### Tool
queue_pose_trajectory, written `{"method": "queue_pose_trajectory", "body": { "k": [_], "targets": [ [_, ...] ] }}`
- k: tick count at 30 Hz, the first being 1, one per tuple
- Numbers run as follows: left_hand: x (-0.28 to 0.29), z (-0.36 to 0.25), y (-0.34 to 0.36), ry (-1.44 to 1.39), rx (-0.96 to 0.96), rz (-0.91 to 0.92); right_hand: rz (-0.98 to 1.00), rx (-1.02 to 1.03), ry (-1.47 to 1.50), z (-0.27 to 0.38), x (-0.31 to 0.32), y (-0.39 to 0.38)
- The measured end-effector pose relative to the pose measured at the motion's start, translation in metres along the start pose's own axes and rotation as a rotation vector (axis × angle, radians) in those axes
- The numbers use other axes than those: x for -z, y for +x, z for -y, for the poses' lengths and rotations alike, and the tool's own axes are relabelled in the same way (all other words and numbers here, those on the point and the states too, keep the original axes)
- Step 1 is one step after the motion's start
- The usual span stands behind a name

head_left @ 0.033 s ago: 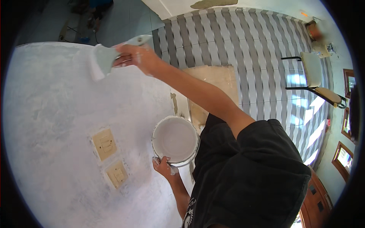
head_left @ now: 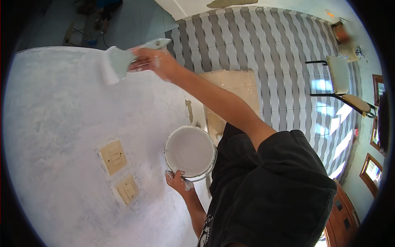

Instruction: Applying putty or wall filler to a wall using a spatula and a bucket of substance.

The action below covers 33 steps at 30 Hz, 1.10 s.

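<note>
We are shifting the broad flat tool [head_left: 119, 62] slightly rightward over the white wall [head_left: 144, 105].
Right hand [head_left: 159, 62]: grip is pinching the tool, higher in view than the beige switch plates [head_left: 114, 157]; left hand [head_left: 177, 182] is clasping the bucket [head_left: 168, 140] at its rim.

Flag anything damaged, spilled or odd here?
A brown patch interrupts the pale surface left of the board; another brown patch sits on the white wall at top. Both look like possible damage. The left hand, at the bucket, has pale smears. No spill visible.
</note>
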<state>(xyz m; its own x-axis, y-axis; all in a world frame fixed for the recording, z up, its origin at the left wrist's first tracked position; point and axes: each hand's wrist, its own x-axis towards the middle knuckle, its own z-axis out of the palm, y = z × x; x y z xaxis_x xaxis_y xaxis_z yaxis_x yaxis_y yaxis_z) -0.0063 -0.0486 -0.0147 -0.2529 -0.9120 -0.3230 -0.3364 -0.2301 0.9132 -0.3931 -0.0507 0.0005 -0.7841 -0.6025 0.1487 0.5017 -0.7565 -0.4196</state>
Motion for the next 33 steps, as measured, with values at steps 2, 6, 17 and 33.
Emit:
{"method": "queue_pose_trajectory", "body": {
  "k": [2, 6, 17, 33],
  "targets": [
    [-0.007, -0.008, -0.004, -0.061, 0.01, -0.014, -0.07, -0.069, 0.013, -0.02, 0.042, -0.009],
    [-0.023, -0.025, -0.016, -0.107, 0.046, -0.029, -0.211, -0.138, -0.062, -0.083, 0.112, -0.035],
    [-0.014, -0.023, -0.015, -0.058, 0.036, -0.048, -0.553, -0.268, -0.315, -0.132, 0.231, -0.061],
    [0.011, -0.015, -0.036, -0.134, 0.067, -0.144, -0.619, -0.06, -0.569, -0.128, 0.167, -0.001]
  ]
}}
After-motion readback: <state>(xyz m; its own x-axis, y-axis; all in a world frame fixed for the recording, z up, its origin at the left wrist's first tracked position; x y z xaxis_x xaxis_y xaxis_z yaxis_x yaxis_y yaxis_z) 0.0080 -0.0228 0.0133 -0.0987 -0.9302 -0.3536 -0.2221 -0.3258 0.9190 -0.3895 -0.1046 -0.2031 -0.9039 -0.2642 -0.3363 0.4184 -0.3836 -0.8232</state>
